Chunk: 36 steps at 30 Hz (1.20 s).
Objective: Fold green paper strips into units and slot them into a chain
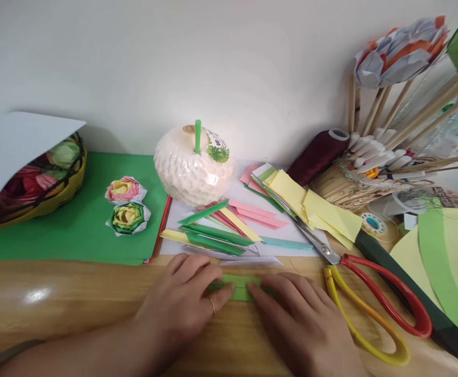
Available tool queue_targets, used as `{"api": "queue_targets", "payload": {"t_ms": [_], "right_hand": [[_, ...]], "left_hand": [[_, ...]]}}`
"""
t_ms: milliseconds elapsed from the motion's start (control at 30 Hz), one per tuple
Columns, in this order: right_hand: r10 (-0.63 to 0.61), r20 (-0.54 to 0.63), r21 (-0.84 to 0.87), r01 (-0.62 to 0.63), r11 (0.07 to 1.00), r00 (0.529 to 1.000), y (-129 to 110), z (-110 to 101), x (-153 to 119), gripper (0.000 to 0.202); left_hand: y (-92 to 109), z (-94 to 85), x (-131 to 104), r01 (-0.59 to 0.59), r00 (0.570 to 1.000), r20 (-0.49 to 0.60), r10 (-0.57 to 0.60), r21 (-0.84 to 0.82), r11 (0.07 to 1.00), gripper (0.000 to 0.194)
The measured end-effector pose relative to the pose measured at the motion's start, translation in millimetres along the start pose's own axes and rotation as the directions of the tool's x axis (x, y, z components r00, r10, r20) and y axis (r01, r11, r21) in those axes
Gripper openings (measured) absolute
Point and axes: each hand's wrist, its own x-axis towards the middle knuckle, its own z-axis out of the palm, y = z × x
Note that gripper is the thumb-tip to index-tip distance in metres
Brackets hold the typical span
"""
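A small light green paper strip with a crease along its length lies flat on the wooden table. My left hand, a ring on one finger, holds the strip's left end with thumb and fingers. At the right end, my right hand grips it the same way, slightly blurred. Just beyond the hands are several folded paper strips in green, yellow, pink and blue, lying on white paper. To the right rest large scissors with one red and one yellow handle.
Two small paper flowers sit on green sheets at left, near a covered basket. A wrapped coconut stands behind the strips. Yellow paper slips, a dark thread cone, a dark-handled tool and a stick-filled basket crowd the right.
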Motion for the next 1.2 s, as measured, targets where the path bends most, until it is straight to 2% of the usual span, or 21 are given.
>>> {"api": "queue_targets", "payload": {"t_ms": [100,133,200,367,467,633,1200], "right_hand": [[-0.096,0.044,-0.027,0.098,0.995,0.994,1.1,-2.5,-3.4,0.034],[-0.114,0.051,-0.024,0.115,0.993,0.992,0.9,-2.8,-3.7,0.035],[-0.117,0.041,-0.024,0.118,0.993,0.992,-0.3,-2.8,-3.4,0.032],[-0.075,0.056,-0.045,0.078,0.996,0.996,-2.8,-6.8,-2.7,0.027],[-0.107,0.124,-0.043,0.113,0.993,0.986,-0.9,-12.1,-4.5,0.032],[-0.117,0.168,-0.035,0.125,0.992,0.979,1.7,-15.1,-8.1,0.034],[-0.114,0.133,-0.01,0.116,0.993,0.985,0.2,-15.6,-11.7,0.033]], "left_hand": [[-1.9,1.8,-7.1,-0.109,0.994,-0.013,0.109,0.003,0.994,0.026],[-3.1,1.3,-9.4,-0.156,0.986,0.048,0.157,-0.019,0.988,0.031],[-6.3,-1.6,-12.5,-0.221,0.971,0.089,0.224,-0.04,0.974,0.034],[-16.7,-12.0,-12.0,-0.36,0.891,0.28,0.357,-0.044,0.932,0.033],[-20.8,-14.3,-10.7,-0.371,0.87,0.332,0.364,-0.045,0.927,0.034],[-22.7,-15.2,-9.4,-0.374,0.855,0.364,0.371,-0.066,0.925,0.035],[-20.0,-11.6,-11.3,-0.288,0.882,0.362,0.302,-0.092,0.953,0.033]]}}
